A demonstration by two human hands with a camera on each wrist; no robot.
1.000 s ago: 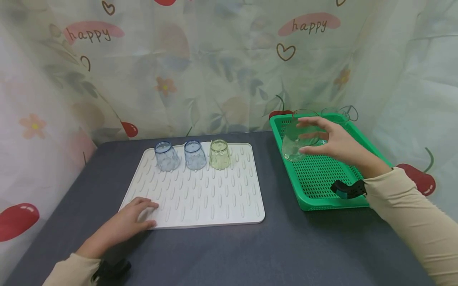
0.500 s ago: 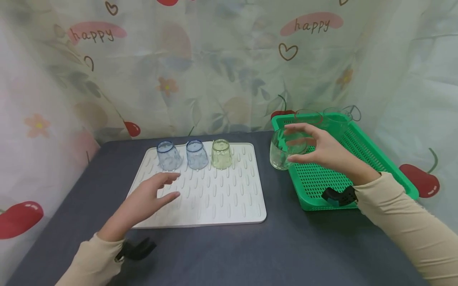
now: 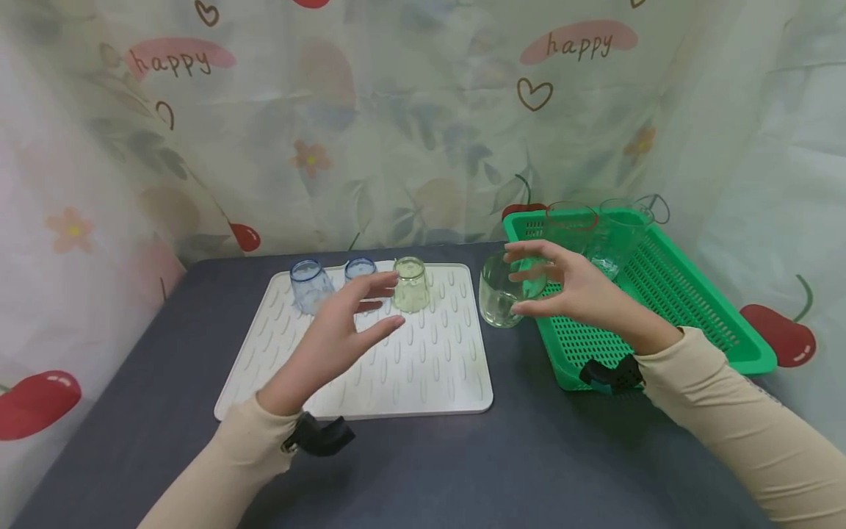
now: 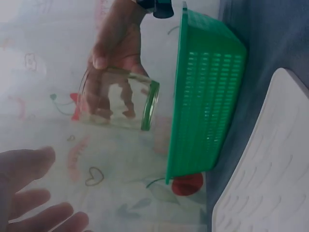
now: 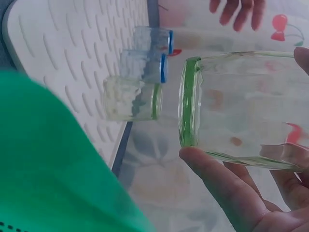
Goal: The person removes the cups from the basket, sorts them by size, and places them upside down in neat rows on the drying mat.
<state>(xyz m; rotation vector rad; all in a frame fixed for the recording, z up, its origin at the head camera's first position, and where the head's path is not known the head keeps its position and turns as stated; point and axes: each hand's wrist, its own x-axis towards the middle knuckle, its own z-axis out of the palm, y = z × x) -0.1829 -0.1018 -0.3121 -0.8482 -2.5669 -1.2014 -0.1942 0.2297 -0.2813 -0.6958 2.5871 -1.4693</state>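
My right hand [image 3: 568, 290] grips a clear drinking glass [image 3: 497, 294] with a thick greenish base [image 5: 189, 101]. The glass is upright, base down, in the air between the green basket [image 3: 562, 375] and the white mat [image 3: 423, 397]. My left hand [image 3: 333, 342] hovers over the mat with fingers spread and nothing in them, partly covering the middle glass. Along the mat's back edge three tumblers stand upside down: a blue glass [image 3: 311, 290], a second blue glass [image 3: 359, 267] and a yellow-green glass [image 3: 411, 286].
Inside the basket are a glass with a reddish rim [image 3: 571, 220] and another clear glass [image 3: 617, 235]. The dark tablecloth [image 3: 463, 470] runs under everything. A patterned curtain [image 3: 410, 132] closes off the back and sides.
The right hand has carried the clear glass leftward and down, past the basket's left rim. The left hand has lifted off the mat's front left corner and moved right toward the middle.
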